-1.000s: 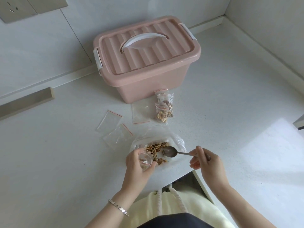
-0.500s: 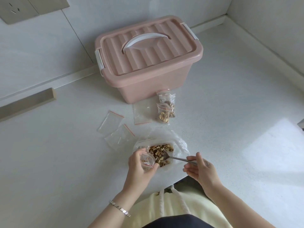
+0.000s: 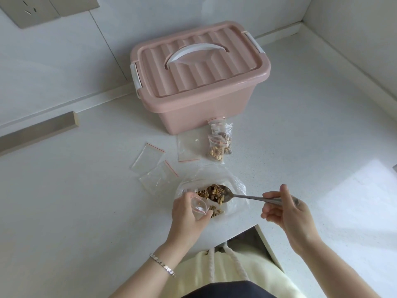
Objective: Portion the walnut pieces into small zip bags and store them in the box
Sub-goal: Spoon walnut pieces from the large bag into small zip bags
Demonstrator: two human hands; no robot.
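Spoon [image 3: 226, 195] raised full in right hand [image 3: 286, 212], left hand [image 3: 188, 219] pinching bag [image 3: 199, 204]

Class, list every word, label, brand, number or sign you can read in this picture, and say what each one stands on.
None: no text can be read anywhere in the picture.
The pink box is plain.
The small zip bags carry only a red seal line.
The spoon, wall socket and bracelet show no legible marking.
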